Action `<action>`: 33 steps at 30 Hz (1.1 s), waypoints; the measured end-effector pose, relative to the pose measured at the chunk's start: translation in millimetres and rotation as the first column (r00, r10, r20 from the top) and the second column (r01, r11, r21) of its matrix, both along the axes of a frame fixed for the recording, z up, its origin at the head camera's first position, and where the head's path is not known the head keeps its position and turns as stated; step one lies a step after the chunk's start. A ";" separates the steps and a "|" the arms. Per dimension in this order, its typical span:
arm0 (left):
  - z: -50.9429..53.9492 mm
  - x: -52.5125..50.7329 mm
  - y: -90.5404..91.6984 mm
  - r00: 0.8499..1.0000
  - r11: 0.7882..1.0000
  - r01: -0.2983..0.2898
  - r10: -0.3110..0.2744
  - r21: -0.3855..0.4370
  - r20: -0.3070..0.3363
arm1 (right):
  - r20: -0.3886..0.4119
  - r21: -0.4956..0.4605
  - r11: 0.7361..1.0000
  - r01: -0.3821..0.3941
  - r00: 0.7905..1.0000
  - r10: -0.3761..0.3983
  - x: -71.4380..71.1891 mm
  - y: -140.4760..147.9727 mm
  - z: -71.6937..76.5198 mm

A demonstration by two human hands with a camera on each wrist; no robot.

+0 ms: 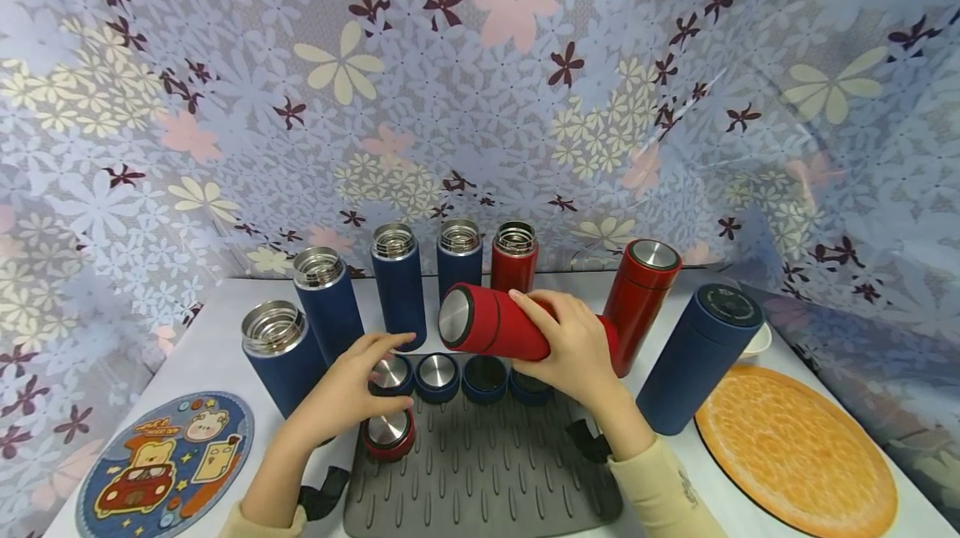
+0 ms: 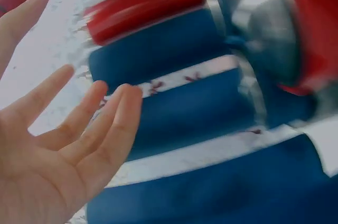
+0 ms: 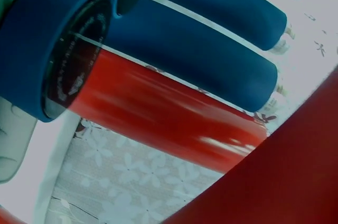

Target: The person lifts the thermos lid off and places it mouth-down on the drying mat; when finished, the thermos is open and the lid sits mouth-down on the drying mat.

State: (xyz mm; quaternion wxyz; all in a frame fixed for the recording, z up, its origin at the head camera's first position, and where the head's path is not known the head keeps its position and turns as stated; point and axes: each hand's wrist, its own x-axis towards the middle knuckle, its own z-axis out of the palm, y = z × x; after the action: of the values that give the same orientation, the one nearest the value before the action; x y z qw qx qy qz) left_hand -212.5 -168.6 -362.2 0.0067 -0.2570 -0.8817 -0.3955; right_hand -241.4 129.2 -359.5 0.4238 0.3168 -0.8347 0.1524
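Note:
My right hand (image 1: 573, 346) grips a red thermos (image 1: 517, 325) around its body, tilted nearly level with its silver-topped lid pointing left. Part of this red thermos (image 3: 296, 182) fills the lower right corner of the right wrist view. My left hand (image 1: 348, 388) is raised with fingers spread, holding nothing, near the silver-topped lids (image 1: 389, 374) at the left end of the mat. In the left wrist view the left hand (image 2: 68, 150) shows its palm and separated fingers. A red lid (image 1: 388, 435) lies on the grey mat (image 1: 480, 471) below the row of blue lids (image 1: 437, 378).
Lidless blue bottles (image 1: 399, 288) and a lidless red bottle (image 1: 514, 258) stand behind the mat. A lidded red thermos (image 1: 641, 296) and a lidded blue thermos (image 1: 693, 363) stand at right. An orange round mat (image 1: 795, 455) lies far right, a cartoon mat (image 1: 168, 463) far left.

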 end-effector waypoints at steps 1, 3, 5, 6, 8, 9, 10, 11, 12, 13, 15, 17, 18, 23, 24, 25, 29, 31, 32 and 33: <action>3.2 -0.5 2.7 1.000 1.000 0.000 0.000 0.025 -0.025 | -0.008 0.033 0.999 0.007 1.000 -0.007 0.6 0.1 1.0; 9.1 -1.5 9.1 0.998 0.997 0.011 -0.005 0.077 -0.069 | -0.025 0.107 0.994 0.024 0.999 -0.022 1.4 0.3 2.3; 12.8 -2.9 16.4 0.994 0.990 0.033 -0.019 0.135 -0.106 | -0.033 0.173 0.984 0.036 0.999 -0.031 2.4 0.1 3.8; 13.9 -3.6 20.3 0.992 0.986 0.048 -0.029 0.158 -0.124 | -0.035 0.200 0.979 0.041 0.999 -0.035 2.9 0.0 4.2; 14.4 -5.4 27.6 0.988 0.977 0.082 -0.054 0.196 -0.147 | -0.026 0.244 0.969 0.041 0.999 -0.035 3.4 -0.4 3.9; 14.2 -6.1 31.1 0.985 0.973 0.100 -0.068 0.209 -0.158 | -0.021 0.261 0.964 0.039 0.999 -0.035 3.7 -0.7 3.8; 13.9 -6.5 34.2 0.983 0.969 0.116 -0.081 0.219 -0.163 | -0.015 0.275 0.961 0.037 0.999 -0.034 4.0 -1.2 3.6; 13.5 -6.7 37.1 0.982 0.966 0.128 -0.092 0.225 -0.165 | -0.010 0.286 0.958 0.034 0.999 -0.032 3.9 -1.5 2.8; 13.0 -6.7 39.7 0.983 0.965 0.131 -0.095 0.229 -0.160 | -0.007 0.295 0.955 0.030 1.000 -0.029 4.0 -2.1 2.3; 12.3 -6.6 42.0 0.984 0.965 0.128 -0.094 0.231 -0.153 | -0.003 0.303 0.953 0.027 1.000 -0.028 4.0 -2.7 1.8; 10.9 -6.5 45.9 0.987 0.965 0.119 -0.088 0.235 -0.138 | -0.002 0.315 0.949 0.027 1.000 -0.027 4.2 -3.9 1.0; 8.1 -7.2 49.2 0.988 0.967 0.109 -0.078 0.232 -0.136 | 0.002 0.317 0.948 0.027 1.000 -0.029 4.7 -5.1 0.0; 6.3 -7.9 51.0 0.987 0.970 0.102 -0.070 0.222 -0.148 | 0.008 0.315 0.949 0.027 0.999 -0.031 5.3 -5.8 -0.1; -4.5 -11.2 59.6 0.961 0.985 0.051 -0.003 0.166 -0.276 | 0.031 0.300 0.953 0.029 0.999 -0.040 7.5 -9.8 -1.6; -5.8 -11.2 61.2 0.955 0.986 0.033 0.017 0.163 -0.297 | 0.032 0.298 0.954 0.031 0.999 -0.043 7.8 -10.5 -2.0; -6.8 -10.9 62.6 0.951 0.986 0.019 0.034 0.167 -0.308 | 0.029 0.298 0.954 0.035 0.999 -0.046 8.1 -11.0 -2.3; -5.9 -7.8 66.8 0.956 0.979 -0.035 0.092 0.202 -0.279 | 0.017 0.293 0.955 0.046 0.998 -0.053 8.3 -12.6 -2.7; -4.4 -6.1 68.2 0.966 0.974 -0.063 0.114 0.220 -0.230 | 0.007 0.293 0.955 0.048 0.999 -0.052 8.2 -12.9 -2.7; -3.5 -5.3 68.8 0.972 0.970 -0.079 0.126 0.228 -0.201 | 0.000 0.294 0.955 0.049 0.999 -0.051 8.2 -13.1 -2.7; -2.9 -4.7 69.4 0.977 0.967 -0.093 0.135 0.238 -0.168 | -0.010 0.298 0.953 0.052 0.999 -0.051 8.1 -13.3 -2.7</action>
State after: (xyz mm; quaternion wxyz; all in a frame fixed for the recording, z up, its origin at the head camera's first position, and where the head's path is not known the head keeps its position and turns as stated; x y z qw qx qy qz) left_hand -217.2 -99.2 -365.0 0.1399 -0.2382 -0.8393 -0.4682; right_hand -233.3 115.9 -362.2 0.3762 0.3555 -0.8555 0.0136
